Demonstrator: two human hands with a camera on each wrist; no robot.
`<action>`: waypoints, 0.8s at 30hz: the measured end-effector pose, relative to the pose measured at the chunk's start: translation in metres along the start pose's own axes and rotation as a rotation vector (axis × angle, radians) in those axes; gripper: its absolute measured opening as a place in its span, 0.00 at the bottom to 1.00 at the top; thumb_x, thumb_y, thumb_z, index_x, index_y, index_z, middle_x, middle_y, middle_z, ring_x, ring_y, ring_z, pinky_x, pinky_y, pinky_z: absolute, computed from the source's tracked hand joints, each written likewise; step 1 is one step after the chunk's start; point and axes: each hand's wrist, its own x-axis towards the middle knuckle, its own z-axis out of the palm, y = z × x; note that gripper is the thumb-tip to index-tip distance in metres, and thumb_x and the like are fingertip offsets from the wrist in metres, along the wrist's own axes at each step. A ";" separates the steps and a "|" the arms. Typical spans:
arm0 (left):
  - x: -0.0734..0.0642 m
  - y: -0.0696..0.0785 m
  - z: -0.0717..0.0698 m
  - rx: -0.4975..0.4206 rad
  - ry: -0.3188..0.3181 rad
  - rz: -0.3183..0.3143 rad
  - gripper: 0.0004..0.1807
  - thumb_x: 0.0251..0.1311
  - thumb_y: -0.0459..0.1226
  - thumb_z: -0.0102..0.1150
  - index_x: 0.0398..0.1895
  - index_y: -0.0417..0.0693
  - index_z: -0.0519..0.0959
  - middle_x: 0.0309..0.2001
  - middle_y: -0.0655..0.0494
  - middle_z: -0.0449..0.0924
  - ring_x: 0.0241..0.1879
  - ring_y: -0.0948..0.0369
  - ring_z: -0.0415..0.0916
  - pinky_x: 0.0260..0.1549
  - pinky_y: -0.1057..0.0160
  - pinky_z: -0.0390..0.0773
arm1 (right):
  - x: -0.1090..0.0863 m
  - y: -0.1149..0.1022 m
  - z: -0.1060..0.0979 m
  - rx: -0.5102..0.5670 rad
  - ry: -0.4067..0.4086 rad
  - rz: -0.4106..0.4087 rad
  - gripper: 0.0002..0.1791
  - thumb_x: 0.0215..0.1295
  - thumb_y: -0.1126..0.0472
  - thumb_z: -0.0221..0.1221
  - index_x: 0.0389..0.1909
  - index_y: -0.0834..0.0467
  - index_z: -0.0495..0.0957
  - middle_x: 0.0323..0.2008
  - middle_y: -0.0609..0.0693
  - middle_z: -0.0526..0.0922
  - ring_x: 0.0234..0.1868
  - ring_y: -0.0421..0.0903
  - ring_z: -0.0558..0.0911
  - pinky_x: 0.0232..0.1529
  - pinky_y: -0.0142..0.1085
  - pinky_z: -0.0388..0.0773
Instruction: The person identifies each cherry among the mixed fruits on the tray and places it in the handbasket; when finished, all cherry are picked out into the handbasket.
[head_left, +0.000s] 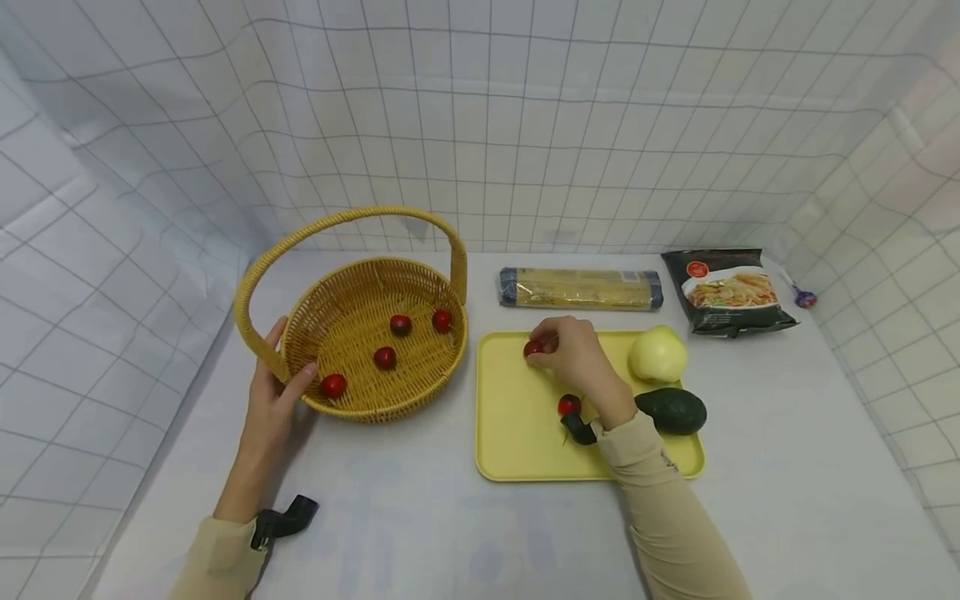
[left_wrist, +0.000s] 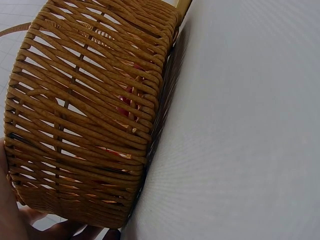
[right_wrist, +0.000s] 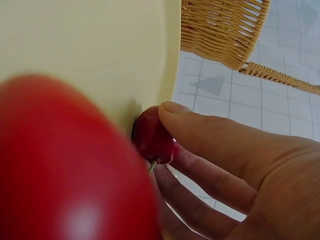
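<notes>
Wicker basket [head_left: 352, 333] is standing upright, holding four red cherries [head_left: 385, 358]; dark-red cherry [head_left: 533, 349], green-stemmed, is being pinched near tray's [head_left: 517, 433] far-left corner.

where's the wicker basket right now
In the head view, the wicker basket stands on the white table, left of the yellow tray, with the left hand gripping its left side.

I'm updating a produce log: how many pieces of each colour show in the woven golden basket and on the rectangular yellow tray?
Small round red fruits: 6
Round pale-green produce: 1
Dark-green oval avocado: 1
Total: 8
</notes>
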 end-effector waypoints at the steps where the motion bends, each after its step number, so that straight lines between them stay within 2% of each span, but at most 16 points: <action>1: 0.000 0.000 0.000 -0.001 -0.002 0.001 0.41 0.77 0.34 0.55 0.86 0.67 0.51 0.82 0.47 0.58 0.73 0.61 0.66 0.60 0.79 0.67 | 0.000 -0.001 0.000 -0.001 0.003 0.000 0.15 0.63 0.63 0.74 0.50 0.60 0.88 0.40 0.55 0.88 0.41 0.50 0.84 0.46 0.44 0.81; 9: 0.001 0.000 0.002 -0.019 -0.005 0.011 0.41 0.77 0.33 0.54 0.86 0.64 0.51 0.83 0.45 0.56 0.74 0.60 0.64 0.61 0.79 0.66 | -0.003 -0.003 0.001 -0.017 0.006 -0.038 0.15 0.63 0.64 0.74 0.50 0.62 0.87 0.39 0.56 0.88 0.39 0.49 0.84 0.44 0.43 0.81; 24: 0.001 0.002 0.001 -0.021 -0.003 -0.001 0.41 0.77 0.33 0.54 0.86 0.65 0.51 0.82 0.46 0.56 0.73 0.59 0.65 0.61 0.79 0.66 | -0.003 -0.006 0.004 -0.027 0.015 -0.036 0.15 0.63 0.63 0.75 0.49 0.61 0.87 0.40 0.56 0.89 0.41 0.50 0.85 0.45 0.44 0.82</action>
